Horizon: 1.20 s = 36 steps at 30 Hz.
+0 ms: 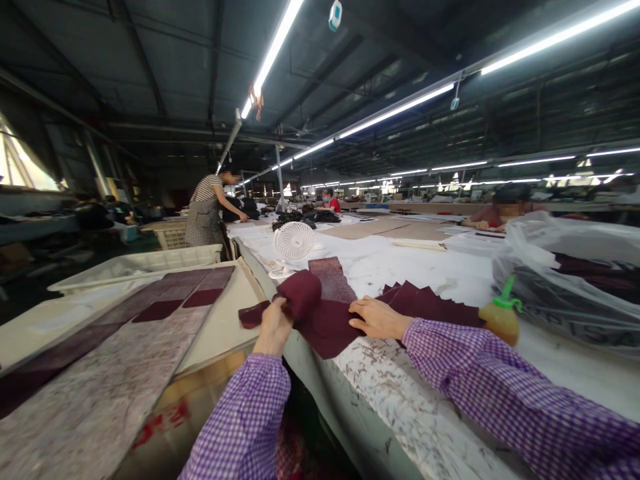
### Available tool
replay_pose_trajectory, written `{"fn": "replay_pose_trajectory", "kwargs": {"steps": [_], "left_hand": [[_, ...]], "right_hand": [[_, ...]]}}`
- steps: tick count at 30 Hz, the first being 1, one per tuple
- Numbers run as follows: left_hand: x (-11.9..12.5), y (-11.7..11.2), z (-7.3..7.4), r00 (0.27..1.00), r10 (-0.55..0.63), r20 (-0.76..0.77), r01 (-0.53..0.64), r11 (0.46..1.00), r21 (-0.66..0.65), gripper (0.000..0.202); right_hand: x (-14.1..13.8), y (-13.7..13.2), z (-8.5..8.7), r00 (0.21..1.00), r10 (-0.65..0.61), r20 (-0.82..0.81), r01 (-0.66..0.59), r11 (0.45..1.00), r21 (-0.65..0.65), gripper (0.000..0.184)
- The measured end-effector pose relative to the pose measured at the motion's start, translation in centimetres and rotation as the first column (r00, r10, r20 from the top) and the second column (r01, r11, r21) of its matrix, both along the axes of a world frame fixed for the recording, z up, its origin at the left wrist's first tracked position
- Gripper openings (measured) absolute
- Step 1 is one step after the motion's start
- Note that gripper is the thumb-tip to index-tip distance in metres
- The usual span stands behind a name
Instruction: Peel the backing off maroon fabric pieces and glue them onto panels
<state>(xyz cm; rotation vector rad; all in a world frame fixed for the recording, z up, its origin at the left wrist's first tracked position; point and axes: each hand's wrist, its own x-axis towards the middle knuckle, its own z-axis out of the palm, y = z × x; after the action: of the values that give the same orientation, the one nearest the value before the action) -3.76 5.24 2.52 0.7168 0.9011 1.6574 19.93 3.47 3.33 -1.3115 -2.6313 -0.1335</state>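
Observation:
A dark maroon fabric piece (327, 327) lies across the table's near edge, its left part lifted and curled over. My left hand (274, 323) is closed on the lifted part, just beyond the table edge. My right hand (377, 318) rests on the fabric's right side with fingers bent over it; whether they pinch the cloth is hidden. Beside that hand, a fanned stack of maroon pieces (430, 303) with pointed corners lies on the table. Behind the held piece is a greyish-maroon textured strip (331, 277).
A white fan (295, 241) stands beyond the fabric. At right are a yellow bottle with green spout (501, 317) and a clear plastic bag (570, 287). Left, a board (120, 373) bears maroon pieces above a crate (185, 407). Co-workers (207, 210) are farther off.

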Motion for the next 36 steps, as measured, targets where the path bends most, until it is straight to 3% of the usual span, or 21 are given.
{"fn": "replay_pose_trajectory", "kwargs": {"steps": [3,6,8,10,11,12,14,15,16,20,22,25,28,32,36], "left_hand": [[-3.5,-0.3,1.4,0.987,0.150,-0.051,-0.150,0.989,0.014,0.014],[-4.8,-2.3,2.0,0.956,0.253,-0.150,-0.241,0.966,0.091,0.005],[-4.1,-4.2,1.9,0.931,0.232,-0.280,-0.196,0.969,0.151,0.004],[-2.3,-6.4,1.4,0.876,0.152,-0.459,-0.070,0.979,0.192,0.004],[-1.2,-7.5,1.2,0.780,0.122,-0.613,0.023,0.974,0.223,0.004],[0.1,-8.7,0.8,0.666,0.090,-0.741,0.123,0.966,0.228,0.005],[2.6,-11.2,0.2,0.481,0.051,-0.875,0.261,0.945,0.198,0.010],[3.8,-12.4,0.0,0.422,0.039,-0.906,0.326,0.926,0.192,0.012],[4.8,-13.6,-0.2,0.384,0.040,-0.922,0.372,0.908,0.194,0.013],[6.6,-16.4,-0.4,0.322,-0.038,-0.946,0.572,0.804,0.162,0.014],[6.6,-15.8,-0.1,0.333,0.001,-0.943,0.564,0.801,0.200,0.017],[6.8,-13.0,0.0,0.321,0.197,-0.927,0.466,0.819,0.335,0.021],[7.9,-10.1,-0.5,0.169,0.179,-0.969,0.513,0.824,0.242,0.025],[9.5,-8.8,-1.1,-0.022,0.176,-0.984,0.528,0.838,0.138,0.022],[9.9,-9.1,-1.2,-0.117,0.257,-0.959,0.526,0.835,0.160,0.025]], "right_hand": [[-0.1,0.1,-0.1,1.000,0.002,-0.029,-0.003,0.999,-0.040,0.032],[0.1,0.2,0.4,0.997,0.011,-0.083,-0.019,0.995,-0.096,0.030],[0.4,-0.3,0.9,0.992,0.006,-0.130,-0.021,0.993,-0.116,0.031],[0.7,-1.4,1.5,0.954,-0.076,-0.289,-0.002,0.965,-0.262,0.040],[0.8,-2.2,1.9,0.907,-0.156,-0.390,-0.018,0.914,-0.406,0.048],[1.0,-3.1,2.2,0.843,-0.261,-0.471,-0.062,0.821,-0.567,0.058],[1.2,-5.2,2.9,0.726,-0.459,-0.512,-0.189,0.583,-0.790,0.072],[1.4,-6.2,3.1,0.705,-0.501,-0.502,-0.215,0.523,-0.825,0.074],[1.5,-7.0,3.2,0.702,-0.509,-0.498,-0.224,0.505,-0.833,0.074],[2.5,-8.9,2.7,0.723,-0.424,-0.545,-0.211,0.615,-0.759,0.074],[3.0,-9.0,2.2,0.718,-0.392,-0.576,-0.232,0.644,-0.729,0.069],[3.5,-8.9,1.5,0.721,-0.378,-0.580,-0.217,0.672,-0.708,0.064],[4.1,-8.8,1.5,0.778,-0.370,-0.508,-0.101,0.725,-0.682,0.063],[5.7,-8.4,2.3,0.909,-0.258,-0.326,0.089,0.886,-0.455,0.043],[7.1,-7.7,2.7,0.959,-0.114,-0.259,0.051,0.970,-0.237,0.022]]}}
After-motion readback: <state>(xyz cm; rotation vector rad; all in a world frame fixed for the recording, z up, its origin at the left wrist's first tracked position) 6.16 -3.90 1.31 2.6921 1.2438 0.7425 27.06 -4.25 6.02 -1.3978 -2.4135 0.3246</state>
